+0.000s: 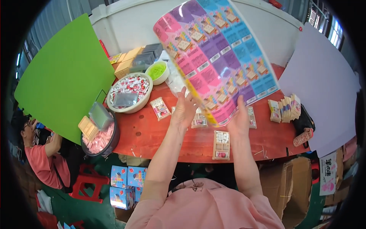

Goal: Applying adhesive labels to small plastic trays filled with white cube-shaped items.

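Holding up one large printed sheet (217,53) in the head view, the person has it tilted above the red table (152,137), beyond both wrists. Its long axis runs from the near right to the far left, and its near short edge meets the right hand (239,116). That hand grasps this edge, thumb on the printed face, and is the closer of the two to the sheet's near end. The left hand (183,108) lies beside the long yellow edge, thumb spread from loose fingers; whether it touches the sheet cannot be told.

As for counts, at least five compartment trays show on the table, some partly hidden: one (222,146) lies beside the right forearm, another (160,108) farther out to the left. There is one cream basin (144,102) of small packets, one dark bucket (116,133) of pink packets and one white bowl (162,79) with green contents. To the right sits one row of small packs (284,108), too tightly set to count. Four blue boxes (119,176) show below the table's near edge, and one co-worker (47,160) sits at the left.
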`<move>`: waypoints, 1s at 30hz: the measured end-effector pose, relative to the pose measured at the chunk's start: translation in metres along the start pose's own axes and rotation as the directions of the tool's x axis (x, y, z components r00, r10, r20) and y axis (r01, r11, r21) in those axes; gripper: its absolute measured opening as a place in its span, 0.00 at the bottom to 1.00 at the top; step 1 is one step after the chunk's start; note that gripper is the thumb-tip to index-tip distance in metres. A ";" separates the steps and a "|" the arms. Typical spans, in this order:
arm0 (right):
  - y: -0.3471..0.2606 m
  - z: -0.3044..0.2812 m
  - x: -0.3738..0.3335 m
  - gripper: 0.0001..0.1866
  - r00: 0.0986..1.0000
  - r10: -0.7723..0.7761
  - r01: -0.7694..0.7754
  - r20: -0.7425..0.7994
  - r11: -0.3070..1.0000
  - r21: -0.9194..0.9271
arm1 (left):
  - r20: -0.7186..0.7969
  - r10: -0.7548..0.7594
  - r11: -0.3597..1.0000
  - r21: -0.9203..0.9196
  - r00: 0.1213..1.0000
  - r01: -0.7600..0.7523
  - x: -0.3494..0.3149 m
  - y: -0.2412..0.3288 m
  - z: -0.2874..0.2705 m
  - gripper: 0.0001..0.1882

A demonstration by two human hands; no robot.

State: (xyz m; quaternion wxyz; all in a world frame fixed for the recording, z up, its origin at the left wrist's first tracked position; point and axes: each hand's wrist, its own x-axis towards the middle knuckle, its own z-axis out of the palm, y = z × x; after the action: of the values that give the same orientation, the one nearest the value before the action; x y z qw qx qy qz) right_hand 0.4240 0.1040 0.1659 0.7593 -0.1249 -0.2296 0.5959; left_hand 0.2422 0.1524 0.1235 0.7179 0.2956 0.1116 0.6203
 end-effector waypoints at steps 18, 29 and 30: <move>-0.136 -0.087 -0.039 0.43 0.906 0.251 -0.137 0.340 0.935 -0.327 | 0.067 0.006 0.963 0.267 0.998 -0.023 -0.017 0.094 -0.020 0.16; -0.116 -0.032 -0.043 0.29 0.986 0.152 -0.136 -0.070 0.484 -0.864 | -0.100 0.030 0.911 0.411 0.995 0.014 -0.044 0.064 -0.015 0.13; -0.112 -0.031 -0.045 0.31 0.993 0.105 -0.100 -0.052 0.520 -0.848 | -0.105 0.034 0.913 0.409 0.994 0.012 -0.046 0.064 -0.015 0.14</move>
State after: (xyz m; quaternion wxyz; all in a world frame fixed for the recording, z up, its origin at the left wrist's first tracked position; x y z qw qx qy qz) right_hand 0.5263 0.0345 0.1819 0.5655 -0.4900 -0.4848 0.4528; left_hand 0.1724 0.1165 0.1386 0.6297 0.4053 0.2764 0.6024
